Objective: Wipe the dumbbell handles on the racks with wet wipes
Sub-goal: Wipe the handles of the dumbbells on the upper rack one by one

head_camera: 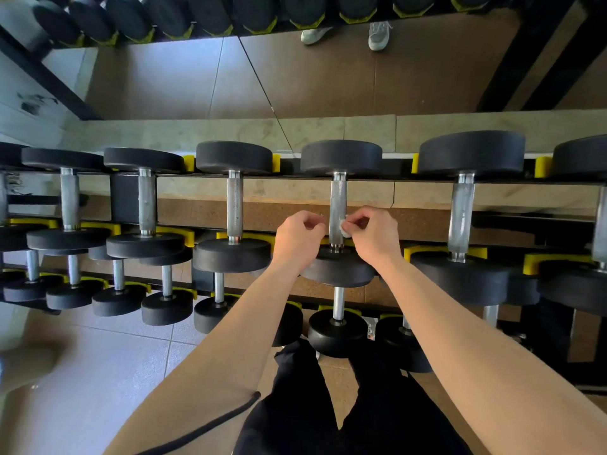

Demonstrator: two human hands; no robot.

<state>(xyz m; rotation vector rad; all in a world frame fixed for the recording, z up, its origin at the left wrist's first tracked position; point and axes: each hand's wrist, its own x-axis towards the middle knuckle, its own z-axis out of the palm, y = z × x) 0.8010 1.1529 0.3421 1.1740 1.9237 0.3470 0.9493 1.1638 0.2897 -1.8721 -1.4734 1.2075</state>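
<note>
Black dumbbell heads (341, 157), knurled silver handles (338, 205), yellow cradles (445, 251) and a white wipe (345, 228) are seen.

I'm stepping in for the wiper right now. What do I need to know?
Left hand: curled, empty as far as shows, beside the handle of the fourth top-rack dumbbell from the left.
Right hand: pinches a small white wipe against that handle's lower part.
Done: cannot tell which handles are already wiped.
Left: finish this handle, then the others on the racks.

Beside the knurled dumbbell handle (337, 208), most of the wet wipe (345, 228) is hidden in the right hand (371, 236), and the far-right dumbbell (588, 224) is cropped.
</note>
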